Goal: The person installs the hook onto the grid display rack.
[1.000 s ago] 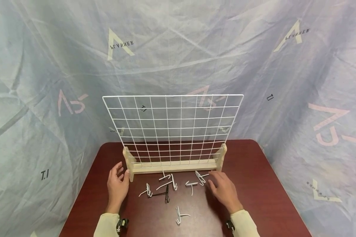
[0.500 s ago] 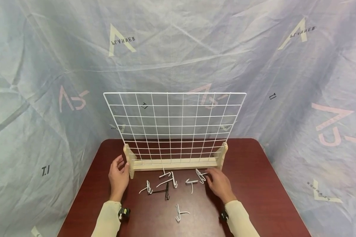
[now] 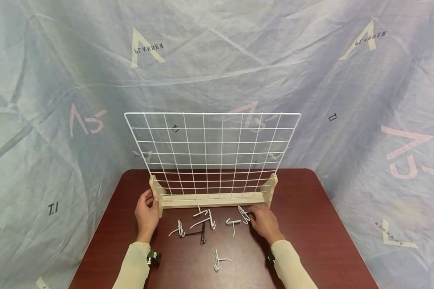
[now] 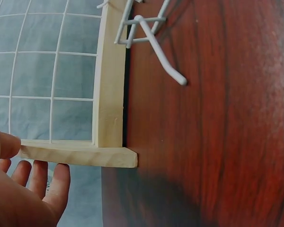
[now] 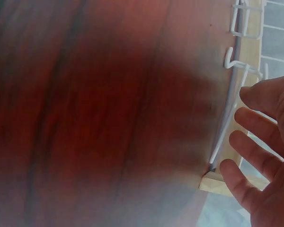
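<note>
- Head view: and in slides the right hand (image 3: 264,222), nearer than a moment ago, thumb side now right up against a white hook (image 3: 243,214) at its ten o'clock. The left hand (image 3: 147,216) has edged in too, to the end of the wooden stand (image 3: 217,203) at one o'clock. I'd judge the stand is being steadied, the hook just reached.
- Same view: the white grid (image 3: 204,141) stands in that base at twelve o'clock. Towards six, loose on the table (image 3: 322,224), lie other white hooks (image 3: 233,223). Watch the black hook (image 3: 203,233), out at eight o'clock from the right hand: crowded by white ones, it could snag.
- Left wrist view: thumb one side of the end board, fingertips the other; that hand looks to be gripping it.
- Right wrist view: fingers loose and spread, closed round nothing. The hook's long prong runs just beside the tips, pointing to seven o'clock; contact I can't tell. Another hook sits up at one.
</note>
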Demonstrator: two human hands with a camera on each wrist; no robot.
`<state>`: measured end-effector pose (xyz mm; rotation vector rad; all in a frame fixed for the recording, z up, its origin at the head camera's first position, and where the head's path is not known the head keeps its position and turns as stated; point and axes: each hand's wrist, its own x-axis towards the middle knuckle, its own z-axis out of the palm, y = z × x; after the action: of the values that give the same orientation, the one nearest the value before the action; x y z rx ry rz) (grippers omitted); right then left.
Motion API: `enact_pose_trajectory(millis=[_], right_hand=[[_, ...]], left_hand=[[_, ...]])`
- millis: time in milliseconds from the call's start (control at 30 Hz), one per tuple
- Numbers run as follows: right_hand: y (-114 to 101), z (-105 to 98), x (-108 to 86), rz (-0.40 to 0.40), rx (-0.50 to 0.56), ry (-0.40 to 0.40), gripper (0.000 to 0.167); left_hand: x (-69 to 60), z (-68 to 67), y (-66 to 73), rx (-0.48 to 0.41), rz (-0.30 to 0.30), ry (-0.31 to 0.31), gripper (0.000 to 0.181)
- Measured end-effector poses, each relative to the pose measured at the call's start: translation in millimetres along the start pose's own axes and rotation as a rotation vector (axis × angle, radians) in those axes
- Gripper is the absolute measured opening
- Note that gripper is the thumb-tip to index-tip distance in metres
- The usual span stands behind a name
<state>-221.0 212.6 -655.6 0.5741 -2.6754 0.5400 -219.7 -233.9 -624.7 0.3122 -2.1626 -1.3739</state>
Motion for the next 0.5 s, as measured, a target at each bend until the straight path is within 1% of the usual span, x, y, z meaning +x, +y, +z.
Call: enact_pose_trajectory(millis=[133, 333, 500], right_hand=[[1.5, 3.5, 2.3, 0.004, -0.016, -0.023, 0.024], [2.7, 6.7, 5.1, 0.017, -0.042, -0.017, 0.025], [1.5, 7.6, 4.6, 0.041, -0.071, -0.041, 0.023]], left_hand=[[0.5, 0.0, -2.4, 0.019, 0.018, 0.001, 0.037], [0.8, 1.0, -3.1, 0.077, 0.049, -0.008, 0.036], [1.4, 2.6, -3.5, 0.096, 0.050, -0.023, 0.036]])
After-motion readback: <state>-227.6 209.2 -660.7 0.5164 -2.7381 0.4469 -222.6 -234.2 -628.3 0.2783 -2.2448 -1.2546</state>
